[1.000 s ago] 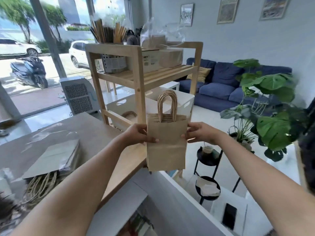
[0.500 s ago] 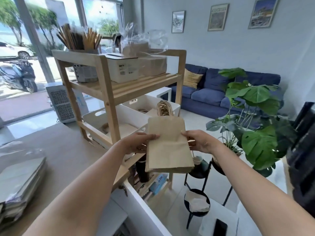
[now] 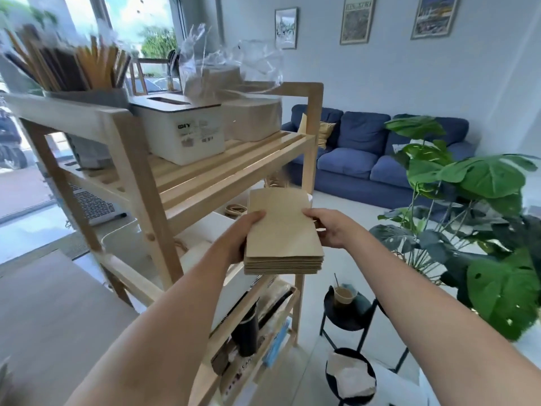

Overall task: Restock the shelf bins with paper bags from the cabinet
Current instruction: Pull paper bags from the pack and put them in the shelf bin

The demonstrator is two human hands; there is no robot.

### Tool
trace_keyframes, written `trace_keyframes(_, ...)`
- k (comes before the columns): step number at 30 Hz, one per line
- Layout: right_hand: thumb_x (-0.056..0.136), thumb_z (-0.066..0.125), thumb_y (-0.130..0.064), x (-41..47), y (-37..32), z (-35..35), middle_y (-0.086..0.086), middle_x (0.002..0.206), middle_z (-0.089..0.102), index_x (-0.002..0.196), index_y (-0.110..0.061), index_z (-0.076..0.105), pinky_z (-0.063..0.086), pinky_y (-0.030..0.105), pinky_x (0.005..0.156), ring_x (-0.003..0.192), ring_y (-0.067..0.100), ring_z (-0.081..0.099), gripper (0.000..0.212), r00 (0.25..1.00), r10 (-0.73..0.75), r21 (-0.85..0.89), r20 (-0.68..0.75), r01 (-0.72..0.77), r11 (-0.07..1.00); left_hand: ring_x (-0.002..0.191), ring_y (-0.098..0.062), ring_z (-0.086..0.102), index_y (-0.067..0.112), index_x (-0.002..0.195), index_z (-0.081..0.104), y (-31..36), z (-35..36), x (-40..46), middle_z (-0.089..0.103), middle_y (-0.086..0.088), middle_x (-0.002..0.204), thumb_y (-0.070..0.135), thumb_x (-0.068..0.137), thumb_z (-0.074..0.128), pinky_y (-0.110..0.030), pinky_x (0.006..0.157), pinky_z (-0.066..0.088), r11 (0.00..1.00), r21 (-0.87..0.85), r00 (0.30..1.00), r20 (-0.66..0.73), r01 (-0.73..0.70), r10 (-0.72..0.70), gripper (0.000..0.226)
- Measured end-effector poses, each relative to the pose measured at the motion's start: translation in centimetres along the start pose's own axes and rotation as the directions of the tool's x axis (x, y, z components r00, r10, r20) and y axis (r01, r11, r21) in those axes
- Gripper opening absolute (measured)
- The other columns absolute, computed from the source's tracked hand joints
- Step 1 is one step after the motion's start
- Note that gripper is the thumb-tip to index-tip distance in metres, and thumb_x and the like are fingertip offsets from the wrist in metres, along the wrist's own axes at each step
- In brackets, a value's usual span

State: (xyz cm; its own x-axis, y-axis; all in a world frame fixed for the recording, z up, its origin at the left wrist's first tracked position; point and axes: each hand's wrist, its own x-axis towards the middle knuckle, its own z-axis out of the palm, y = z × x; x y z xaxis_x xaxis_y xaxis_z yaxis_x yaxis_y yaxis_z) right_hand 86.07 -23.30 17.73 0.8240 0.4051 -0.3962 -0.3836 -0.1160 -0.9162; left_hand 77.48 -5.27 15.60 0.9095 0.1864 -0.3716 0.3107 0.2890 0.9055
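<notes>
A flat stack of brown paper bags (image 3: 282, 232) lies nearly horizontal between my hands, its twine handles pointing away toward the shelf. My left hand (image 3: 244, 234) grips the stack's left edge and my right hand (image 3: 329, 228) grips its right edge. The stack hovers at the front of the wooden shelf unit (image 3: 140, 171), level with its middle tier. On that tier stand white bins (image 3: 202, 230), mostly hidden behind my hands and the stack. Twine handles of other bags (image 3: 235, 209) show inside one of the bins.
The top tier carries a white box (image 3: 187, 136), wrapped paper stacks (image 3: 251, 118) and a holder of sticks (image 3: 85, 92). The bottom tier holds a dark bottle (image 3: 246, 332). A black side table (image 3: 348, 312) with a cup, a large plant (image 3: 480, 230) and a blue sofa (image 3: 366, 150) lie right.
The bag stack has tipped from upright to nearly flat and moved forward to the shelf's middle tier. My view has swung right and closer to the shelf.
</notes>
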Motion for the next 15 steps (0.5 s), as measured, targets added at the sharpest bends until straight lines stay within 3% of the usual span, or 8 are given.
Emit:
trace_keyframes(4,0.091,0.062,-0.031,3.4,-1.2,0.4,0.011,0.092,0.063,0.109,-0.006,0.057,0.053,0.036,0.076,0.081,0.025,0.062,0.032,1.000,0.026,-0.031,-0.010,-0.026,0.999,0.069,-0.020,0.068,0.013,0.102,0.062,0.7,-0.4,3.3,0.075,-0.004,0.068,0.036,0.097,0.051,-0.032,0.069,0.055,1.000,-0.017,0.999,-0.046,0.002,-0.003,0.026)
trace_keyframes(7,0.090,0.059,-0.043,5.1,-1.9,0.5,0.009,0.091,0.065,0.108,-0.006,0.059,0.052,0.035,0.078,0.080,0.023,0.062,0.041,1.000,-0.012,-0.036,-0.019,0.011,0.999,0.072,-0.021,0.066,0.013,0.099,0.061,1.5,-0.5,4.6,0.074,-0.004,0.066,0.033,0.097,0.052,-0.033,0.065,0.053,0.999,-0.034,0.997,-0.081,-0.017,0.014,0.022)
trace_keyframes(10,0.093,0.047,-0.054,7.5,-2.0,-0.2,0.012,0.110,0.063,0.122,-0.005,0.057,0.050,0.038,0.090,0.103,0.027,0.061,0.057,0.998,-0.036,-0.020,-0.045,0.036,0.999,0.072,-0.021,0.065,0.013,0.098,0.059,2.2,-0.5,6.2,0.071,-0.006,0.077,0.036,0.097,0.052,-0.031,0.058,0.053,0.996,-0.076,0.985,-0.169,-0.040,0.027,0.024)
trace_keyframes(13,0.097,0.037,-0.052,9.5,-1.8,-1.5,0.007,0.130,0.054,0.137,-0.009,0.046,0.044,0.040,0.103,0.122,0.026,0.052,0.059,0.994,-0.028,0.104,-0.110,0.039,0.994,0.068,-0.020,0.067,0.013,0.101,0.059,3.0,-0.4,8.1,0.071,-0.007,0.081,0.033,0.098,0.051,-0.024,0.046,0.056,0.984,-0.146,0.959,-0.276,-0.103,0.059,0.022)
trace_keyframes(15,0.101,0.031,-0.047,10.5,-1.5,-2.3,0.001,0.128,0.050,0.140,-0.011,0.042,0.039,0.036,0.104,0.126,0.023,0.047,0.055,0.994,-0.010,0.156,-0.106,0.027,0.987,0.072,-0.021,0.069,0.011,0.101,0.061,3.3,-0.6,9.9,0.073,-0.008,0.088,0.032,0.096,0.055,-0.026,0.049,0.056,0.973,-0.185,0.927,-0.370,-0.135,0.059,0.023)
